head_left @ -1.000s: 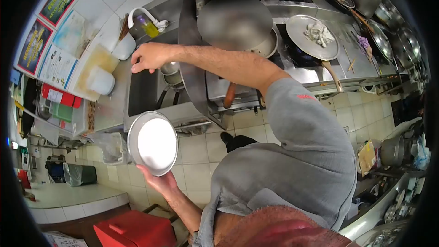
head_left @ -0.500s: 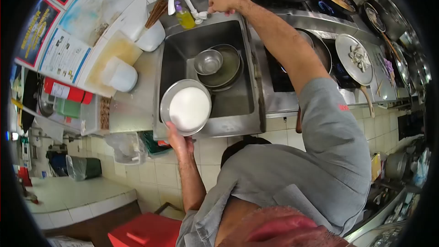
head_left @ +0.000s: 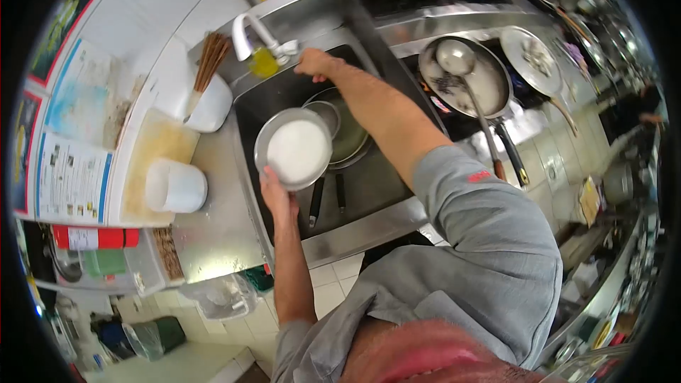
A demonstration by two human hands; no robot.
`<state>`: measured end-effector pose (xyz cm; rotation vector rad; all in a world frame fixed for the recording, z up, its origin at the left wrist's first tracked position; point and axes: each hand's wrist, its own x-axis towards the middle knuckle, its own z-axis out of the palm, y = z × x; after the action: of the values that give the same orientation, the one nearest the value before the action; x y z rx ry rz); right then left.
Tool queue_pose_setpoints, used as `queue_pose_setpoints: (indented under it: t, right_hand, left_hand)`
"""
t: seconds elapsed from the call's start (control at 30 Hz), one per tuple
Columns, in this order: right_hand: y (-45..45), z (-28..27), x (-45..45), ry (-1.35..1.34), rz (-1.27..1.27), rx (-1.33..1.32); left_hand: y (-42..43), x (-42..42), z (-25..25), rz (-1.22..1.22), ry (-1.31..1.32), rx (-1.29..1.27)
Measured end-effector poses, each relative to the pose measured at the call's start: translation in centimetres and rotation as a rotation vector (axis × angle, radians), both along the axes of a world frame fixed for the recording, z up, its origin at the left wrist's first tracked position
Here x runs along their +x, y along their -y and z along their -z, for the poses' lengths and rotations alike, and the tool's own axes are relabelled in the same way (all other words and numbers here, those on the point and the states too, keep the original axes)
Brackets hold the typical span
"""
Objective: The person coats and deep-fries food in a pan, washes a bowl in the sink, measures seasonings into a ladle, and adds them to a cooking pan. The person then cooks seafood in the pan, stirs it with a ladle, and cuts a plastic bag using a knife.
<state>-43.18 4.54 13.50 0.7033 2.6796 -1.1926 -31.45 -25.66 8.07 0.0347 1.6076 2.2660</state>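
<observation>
A round metal bowl [head_left: 259,143] with white contents [head_left: 299,152] is in my left hand [head_left: 277,195], which grips its near rim over the sink [head_left: 340,230]. My right hand [head_left: 317,65] is closed beside the white tap [head_left: 287,48], fingers curled at its handle; the exact contact is partly hidden. No water shows at the spout. Below the bowl, a small metal bowl [head_left: 328,115] and pans [head_left: 349,131] with dark handles lie in the sink. A bottle of yellow-green liquid [head_left: 263,63] stands behind the tap.
Right of the sink, a pan [head_left: 434,74] with pale liquid and a ladle [head_left: 455,57] sits on the stove. Beyond it is a plate-like lid [head_left: 514,46] with food pieces. On the left counter stand a white container [head_left: 177,186] and a holder with brown sticks [head_left: 211,64].
The view has turned and shifted, bringing the stove pan and ladle into sight. My right hand now appears lower beside the tap. The bowl has moved further over the sink's stacked pans.
</observation>
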Motion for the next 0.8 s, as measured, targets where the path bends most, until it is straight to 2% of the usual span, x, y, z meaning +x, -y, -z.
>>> queue_pose_setpoints:
  t: [0.1, 0.17, 0.3, 0.33, 0.37, 0.47, 0.53, 0.6, 0.63, 0.8]
  right_hand:
    - [-1.4, 2.6, -3.8, -0.100, 0.135, -0.133]
    - [-2.1, 3.6, -5.3, -0.256, 0.238, -0.343]
    - [-3.2, 6.3, -9.2, -0.365, 0.293, -0.377]
    - [-3.3, 6.7, -9.8, -0.389, 0.355, -0.563]
    - [-3.5, 6.8, -10.5, -0.417, 0.419, -0.745]
    - [-5.6, 8.9, -12.5, -0.316, 0.257, -0.793]
    - [-5.8, 9.2, -12.8, -0.355, 0.251, -0.801]
    - [-5.6, 9.5, -12.5, -0.423, 0.219, -0.644]
    - [-5.5, 9.5, -12.4, -0.444, 0.232, -0.630]
    - [-5.3, 9.6, -12.0, -0.478, 0.203, -0.470]
  left_hand:
    - [-2.0, -3.6, 1.6, -0.038, 0.004, -0.053]
    - [-3.3, -4.9, 1.8, -0.056, 0.040, -0.065]
    - [-6.1, -7.6, 1.5, -0.088, 0.081, -0.047]
    - [-6.4, -8.1, 1.9, -0.113, 0.074, -0.008]
    - [-6.0, -9.0, 2.2, -0.044, 0.076, -0.074]
    - [-7.6, -10.3, 2.3, -0.104, 0.073, -0.040]
    - [-8.7, -11.0, 2.2, -0.131, 0.096, -0.011]
    - [-9.5, -11.4, 2.3, -0.166, 0.152, 0.057]
    - [-9.2, -11.8, 2.4, -0.105, 0.161, 0.000]
    - [-10.6, -12.8, 3.7, -0.083, 0.134, 0.035]
